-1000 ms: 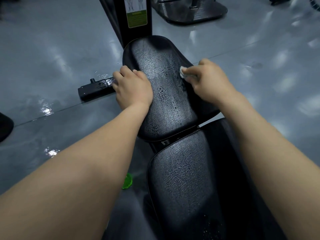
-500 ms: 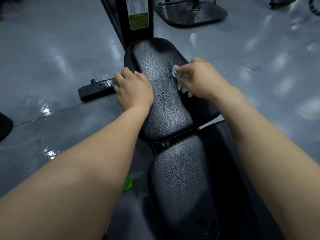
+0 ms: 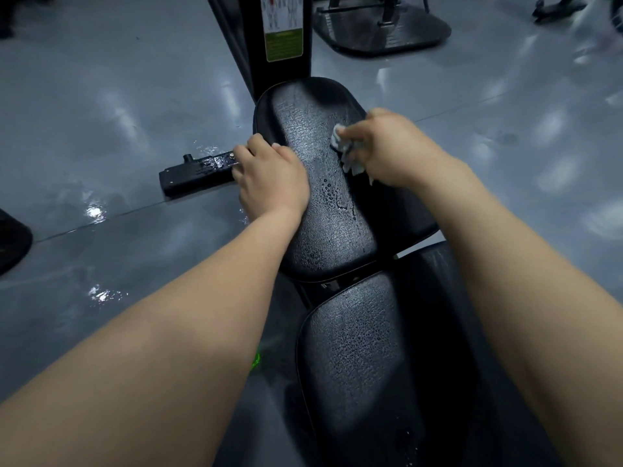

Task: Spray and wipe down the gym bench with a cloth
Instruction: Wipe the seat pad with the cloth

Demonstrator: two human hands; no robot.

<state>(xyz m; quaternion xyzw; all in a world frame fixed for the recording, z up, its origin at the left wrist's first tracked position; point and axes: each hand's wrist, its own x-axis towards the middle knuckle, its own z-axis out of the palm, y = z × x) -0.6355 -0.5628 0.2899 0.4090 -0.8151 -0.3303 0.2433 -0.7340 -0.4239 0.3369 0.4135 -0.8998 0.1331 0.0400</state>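
Currently wiping: gym bench (image 3: 323, 210) pad, sprayed, droplets (image 3: 328, 193) beaded toward 6 o'clock. Left grip (image 3: 269, 176) curls over its 9 o'clock edge. Right grip (image 3: 394, 150) pinches bunched cloth (image 3: 347, 153) at 2 o'clock. Next, probably: firm pass down through the droplets.

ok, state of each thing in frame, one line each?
far pad: wet, droplets and streaks mid-surface
near pad: beaded with droplets
cloth: bunched, against far pad's right side
right hand: grips cloth
left hand: fingers curled over far pad's left edge
floor: shiny wet patches
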